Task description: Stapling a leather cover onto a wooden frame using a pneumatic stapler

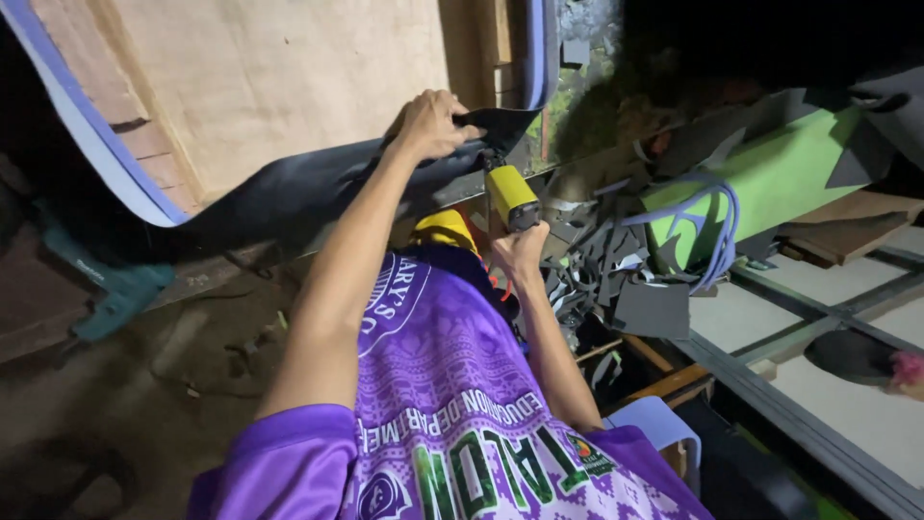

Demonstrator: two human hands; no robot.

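Purple shirt fills the bottom of the view, with both bare arms reaching up and away from it toward a long dark foam sheet. That sheet is the landmark: its long axis runs from lower left to upper right, sagging across a plywood board. At its right end the left hand lies on top, fingers curled over the edge and pinching the foam. Just below and right of that end, the right hand is closed around the grip of a yellow tool, whose head points up to the sheet's underside; whether it touches there cannot be told. The left hand is the nearer one to the sheet, and the tool sits directly under it. Right of the sheet lie dark foam scraps, a blue loop of strip and a green panel.
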